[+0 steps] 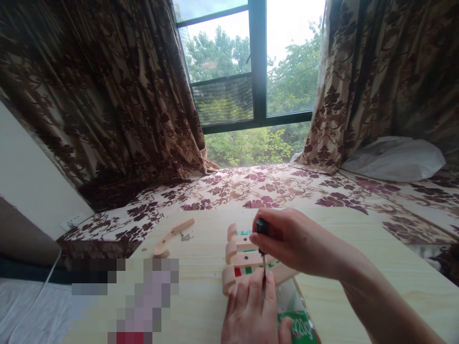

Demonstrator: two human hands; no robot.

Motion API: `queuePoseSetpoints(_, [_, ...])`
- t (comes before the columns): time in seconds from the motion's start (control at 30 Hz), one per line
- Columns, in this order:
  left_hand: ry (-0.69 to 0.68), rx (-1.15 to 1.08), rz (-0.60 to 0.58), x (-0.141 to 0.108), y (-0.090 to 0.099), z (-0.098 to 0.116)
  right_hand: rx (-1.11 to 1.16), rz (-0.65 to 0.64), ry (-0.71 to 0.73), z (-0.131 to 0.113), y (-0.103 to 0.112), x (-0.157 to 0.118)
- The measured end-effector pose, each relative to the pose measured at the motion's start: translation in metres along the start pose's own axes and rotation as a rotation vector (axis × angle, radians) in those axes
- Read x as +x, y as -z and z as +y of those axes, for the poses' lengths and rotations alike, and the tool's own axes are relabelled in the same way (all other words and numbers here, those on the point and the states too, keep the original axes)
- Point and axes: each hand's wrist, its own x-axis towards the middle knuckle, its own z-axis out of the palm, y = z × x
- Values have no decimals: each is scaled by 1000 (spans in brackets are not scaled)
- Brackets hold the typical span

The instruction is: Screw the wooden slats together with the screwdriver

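Note:
In my right hand (287, 241) is a screwdriver, its black handle (262, 226) gripped from above and its metal shaft pointing down. My left hand (247, 306) lies over the nearest wooden piece (228, 278), its fingers closed about the piece and the lower end of the shaft. That end is hidden between the fingers. Behind it, more pale wooden pieces (239, 259) with curled ends and dark holes sit in a row, with red, green and white patches showing between them. A green and clear package (297, 325) extends from under the pieces beside my left hand.
A loose curved wooden piece (175, 235) lies on the tabletop (193, 282) to the left, with several small screws (185, 236) beside it. Beyond the table are a flower-patterned window seat (251, 184), curtains (143, 95) and a white plastic bag (394, 157). A blurred patch covers the lower left.

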Motion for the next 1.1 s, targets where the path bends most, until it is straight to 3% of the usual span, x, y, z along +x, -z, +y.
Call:
queuePoseSetpoints(0.17, [-25, 24, 30, -3, 4, -1, 46, -5, -6, 0, -1, 0])
queuePoseSetpoints(0.37, [-184, 79, 62, -4, 11, -13, 220, -102, -6, 8, -1, 4])
queuePoseSetpoints(0.5, [-168, 80, 28, -3, 12, -14, 246, -104, -34, 15, -1, 3])
queuePoseSetpoints(0.7, [-160, 72, 41, -2, 16, -10, 226, -131, -18, 6, 12, -5])
queuePoseSetpoints(0.93, [-167, 101, 53, 0, 15, -8, 79, -55, -49, 11, 10, 0])
queuePoseSetpoints(1.1, [-159, 95, 54, 0, 13, -10, 112, -120, -2, 10, 17, -3])
